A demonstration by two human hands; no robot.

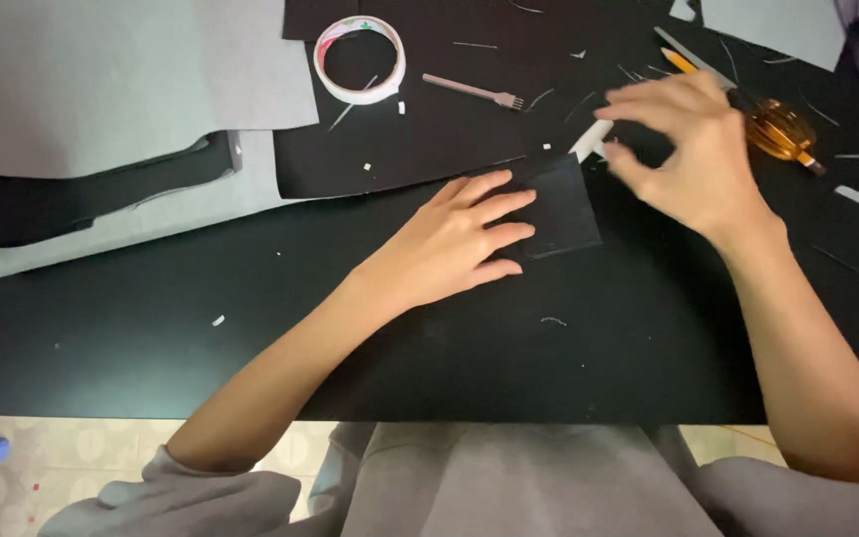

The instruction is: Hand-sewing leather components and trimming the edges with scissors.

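Note:
My left hand (454,244) lies flat with its fingers spread on a small black rectangular piece (564,204) on the black table (251,328). Just beyond that piece's far right corner, my right hand (683,149) hovers with its fingers curled and apart, blurred by motion, holding nothing that I can see. A small white strip (589,139) lies just left of the right hand's fingertips. Behind the right hand sit a yellow pencil (678,60) and an amber-handled tool (782,131).
A roll of white tape (360,60) and a small pronged metal tool (474,91) lie at the back. Grey sheets (101,80) and a black sheet (390,149) are stacked at the left. Another grey sheet (777,25) lies at the back right. Thin offcuts are scattered around.

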